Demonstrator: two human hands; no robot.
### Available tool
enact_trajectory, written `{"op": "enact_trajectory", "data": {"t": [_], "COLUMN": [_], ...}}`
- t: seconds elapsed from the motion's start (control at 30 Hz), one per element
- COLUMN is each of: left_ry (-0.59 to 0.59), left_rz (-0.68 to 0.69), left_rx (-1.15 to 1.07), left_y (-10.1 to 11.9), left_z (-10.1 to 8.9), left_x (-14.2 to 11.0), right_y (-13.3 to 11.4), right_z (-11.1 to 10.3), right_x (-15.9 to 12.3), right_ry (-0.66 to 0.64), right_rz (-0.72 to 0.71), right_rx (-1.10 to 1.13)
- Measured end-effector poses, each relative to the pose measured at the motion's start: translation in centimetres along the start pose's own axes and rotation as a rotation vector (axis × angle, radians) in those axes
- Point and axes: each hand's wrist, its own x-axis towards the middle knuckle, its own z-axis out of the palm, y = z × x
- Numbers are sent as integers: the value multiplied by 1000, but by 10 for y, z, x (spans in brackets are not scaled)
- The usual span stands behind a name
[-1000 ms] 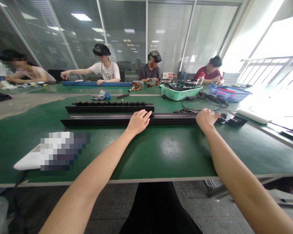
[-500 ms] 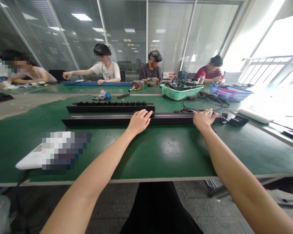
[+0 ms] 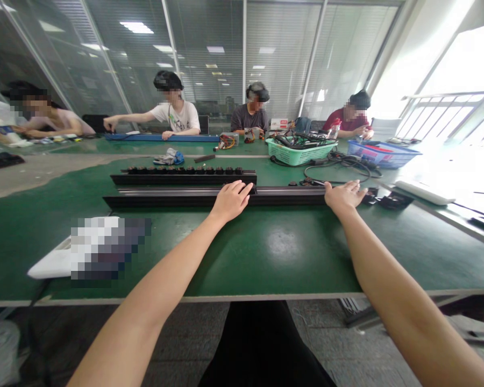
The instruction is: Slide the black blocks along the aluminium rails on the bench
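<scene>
And there it is, a long, straight black rail (image 3: 199, 201) lying crosswise on the green tabletop (image 3: 282, 269), its left end tapering.

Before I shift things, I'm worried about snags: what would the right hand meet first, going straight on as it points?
Probably the black cables beyond the right hand, though depth is unclear and it might pass above them.

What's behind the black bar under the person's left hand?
Another black bar, with a row of small dark pieces along its top. Anything low behind the nearer bar is hidden by it and the left hand.
</scene>
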Motion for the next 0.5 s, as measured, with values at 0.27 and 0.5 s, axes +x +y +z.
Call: {"op": "enact_trajectory", "data": {"t": [0.27,0.5], "left_ry": [14,12], "left_rz": [0,3], "left_rx": [4,0], "left_y": [0,-1], "left_z": [1,2], "left_x": [0,0], "right_y": [5,7], "right_z": [1,1], "right_x": [5,7], "right_ry": [4,-1], "right_rz": [6,17], "right_rx": [21,22]}}
